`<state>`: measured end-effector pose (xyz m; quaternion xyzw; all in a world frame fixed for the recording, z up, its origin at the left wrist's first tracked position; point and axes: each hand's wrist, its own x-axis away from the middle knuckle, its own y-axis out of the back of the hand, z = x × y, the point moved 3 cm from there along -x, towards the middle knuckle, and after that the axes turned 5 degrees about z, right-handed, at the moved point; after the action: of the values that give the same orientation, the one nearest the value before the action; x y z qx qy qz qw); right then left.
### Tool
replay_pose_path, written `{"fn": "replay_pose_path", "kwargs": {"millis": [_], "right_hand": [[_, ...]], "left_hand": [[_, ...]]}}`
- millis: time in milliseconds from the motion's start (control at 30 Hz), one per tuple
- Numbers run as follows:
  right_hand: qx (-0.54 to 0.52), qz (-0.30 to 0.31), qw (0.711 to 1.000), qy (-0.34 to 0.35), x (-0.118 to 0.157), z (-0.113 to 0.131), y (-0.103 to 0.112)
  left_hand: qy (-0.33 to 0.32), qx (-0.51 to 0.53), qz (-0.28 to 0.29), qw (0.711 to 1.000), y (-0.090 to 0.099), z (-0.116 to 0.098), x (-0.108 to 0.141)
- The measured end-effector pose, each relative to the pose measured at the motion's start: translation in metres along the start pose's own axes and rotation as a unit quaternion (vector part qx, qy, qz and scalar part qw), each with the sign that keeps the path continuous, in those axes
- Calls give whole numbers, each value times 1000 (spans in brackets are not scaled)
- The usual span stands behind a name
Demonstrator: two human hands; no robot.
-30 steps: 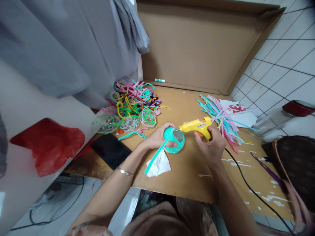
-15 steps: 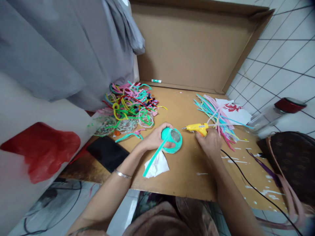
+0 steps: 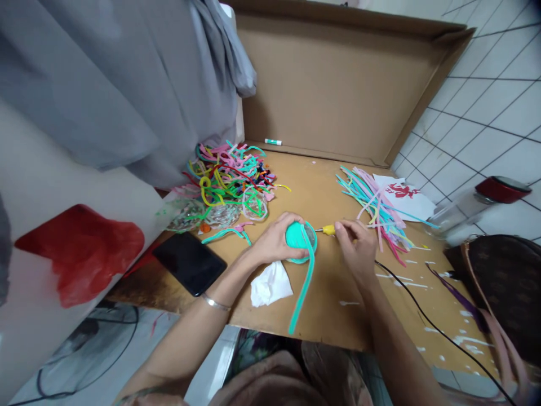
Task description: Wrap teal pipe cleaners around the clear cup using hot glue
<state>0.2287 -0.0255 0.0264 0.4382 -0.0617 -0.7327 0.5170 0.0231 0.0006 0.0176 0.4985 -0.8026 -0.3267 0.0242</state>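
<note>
in the head view, the left hand curls around a round turquoise-wrapped object above the table, a loose strip hanging from it; the right hand closes around a yellow glue gun, its metal nozzle near the object's rim.

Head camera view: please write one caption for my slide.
The left hand holds a teal-wrapped object; the right hand points a yellow glue gun toward it.

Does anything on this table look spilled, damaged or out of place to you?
Yes: white smears streak the right side of the table, near the dark bag, like something spilled. The left corner looks darkened, perhaps worn.
</note>
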Motion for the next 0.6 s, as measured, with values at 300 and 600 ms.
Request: {"fn": "replay_pose_path", "kwargs": {"millis": [300,600], "right_hand": [[-94,142,985,-15,19,68,0],[-64,168,983,45,14,47,-2]], "left_hand": [[-54,-6,9,998,-2,-1,1],[-29,-15,-2,999,0,0,0]]}}
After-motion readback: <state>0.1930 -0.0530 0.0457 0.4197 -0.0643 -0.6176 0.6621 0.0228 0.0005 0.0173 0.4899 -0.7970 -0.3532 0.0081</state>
